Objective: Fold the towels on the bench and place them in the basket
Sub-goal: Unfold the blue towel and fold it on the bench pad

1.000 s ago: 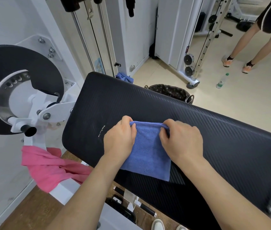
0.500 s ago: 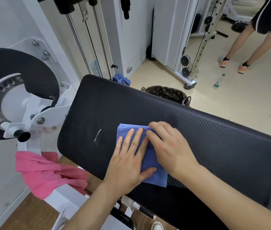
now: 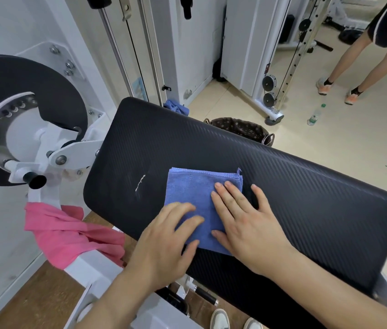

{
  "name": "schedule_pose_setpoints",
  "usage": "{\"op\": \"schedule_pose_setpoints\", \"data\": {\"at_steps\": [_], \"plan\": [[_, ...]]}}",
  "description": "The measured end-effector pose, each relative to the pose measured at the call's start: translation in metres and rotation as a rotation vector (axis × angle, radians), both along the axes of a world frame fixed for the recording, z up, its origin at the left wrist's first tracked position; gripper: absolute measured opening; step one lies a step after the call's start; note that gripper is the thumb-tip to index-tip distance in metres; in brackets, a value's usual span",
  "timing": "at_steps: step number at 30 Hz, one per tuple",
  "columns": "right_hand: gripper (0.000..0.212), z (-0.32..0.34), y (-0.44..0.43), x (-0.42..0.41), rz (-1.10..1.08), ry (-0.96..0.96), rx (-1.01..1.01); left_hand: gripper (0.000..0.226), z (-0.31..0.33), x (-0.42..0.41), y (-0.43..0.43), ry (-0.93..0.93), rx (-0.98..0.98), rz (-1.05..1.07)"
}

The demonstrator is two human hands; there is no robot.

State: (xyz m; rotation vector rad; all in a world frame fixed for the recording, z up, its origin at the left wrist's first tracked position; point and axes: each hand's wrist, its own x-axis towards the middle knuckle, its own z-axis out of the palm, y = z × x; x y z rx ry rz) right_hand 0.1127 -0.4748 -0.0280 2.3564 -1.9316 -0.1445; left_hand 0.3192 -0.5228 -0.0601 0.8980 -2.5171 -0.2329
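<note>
A folded blue towel (image 3: 192, 193) lies flat on the black padded bench (image 3: 306, 198). My left hand (image 3: 166, 241) rests on the towel's near left part, fingers loosely bent, thumb on its near edge. My right hand (image 3: 247, 219) presses flat on the towel's right side, with the fingers straight and partly on the bench. A pink towel (image 3: 69, 236) hangs crumpled over the white machine frame at the left. The dark patterned basket (image 3: 242, 129) stands on the floor behind the bench. Another blue towel (image 3: 175, 106) shows beyond the bench's far left corner.
A black weight disc (image 3: 21, 96) on a white machine stands close at the left. Cable machine posts (image 3: 289, 55) rise at the back. A person's legs (image 3: 353, 62) and a water bottle (image 3: 315, 115) are on the beige floor at the far right.
The towel has been folded over into a smaller square. Both hands let go of its top edge and came down flat on it, then slid apart toward the near side.
</note>
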Motion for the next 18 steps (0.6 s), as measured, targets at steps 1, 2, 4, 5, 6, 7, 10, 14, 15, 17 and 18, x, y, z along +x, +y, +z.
{"op": "schedule_pose_setpoints", "data": {"at_steps": [1, 2, 4, 5, 6, 7, 10, 14, 15, 17, 18], "plan": [[0.067, 0.003, 0.000, 0.001, -0.010, -0.005, -0.005, 0.045, -0.006, 0.006, 0.006, -0.023, -0.017, -0.007], [0.066, 0.007, -0.001, 0.002, -0.020, -0.017, -0.007, 0.050, -0.011, 0.009, 0.010, -0.076, -0.019, -0.009], [0.066, 0.014, -0.001, 0.007, -0.045, -0.056, -0.018, 0.063, -0.019, 0.011, 0.011, -0.183, -0.012, 0.001], [0.066, 0.016, 0.000, 0.010, -0.054, -0.085, -0.044, 0.065, -0.020, 0.009, 0.009, -0.209, -0.022, 0.010], [0.064, 0.018, 0.002, 0.013, -0.049, -0.119, -0.077, 0.062, -0.020, 0.007, 0.006, -0.214, -0.042, 0.015], [0.060, 0.017, 0.005, 0.017, -0.018, -0.144, -0.114, 0.055, -0.019, 0.004, 0.002, -0.204, -0.067, 0.016], [0.057, 0.004, 0.022, 0.026, 0.107, -0.183, -0.121, 0.040, -0.018, -0.001, -0.004, -0.197, -0.131, -0.002], [0.045, -0.008, 0.027, 0.025, 0.110, -0.093, -0.137, 0.044, -0.013, 0.000, -0.009, -0.256, -0.187, -0.025], [0.045, -0.008, 0.024, 0.023, 0.118, -0.099, -0.159, 0.045, -0.012, -0.001, -0.010, -0.261, -0.183, -0.014], [0.043, -0.003, 0.017, 0.021, 0.134, -0.141, -0.176, 0.047, -0.010, -0.003, -0.010, -0.262, -0.144, 0.031], [0.039, 0.000, 0.014, 0.020, 0.137, -0.166, -0.162, 0.048, -0.009, -0.005, -0.009, -0.259, -0.120, 0.060]]}}
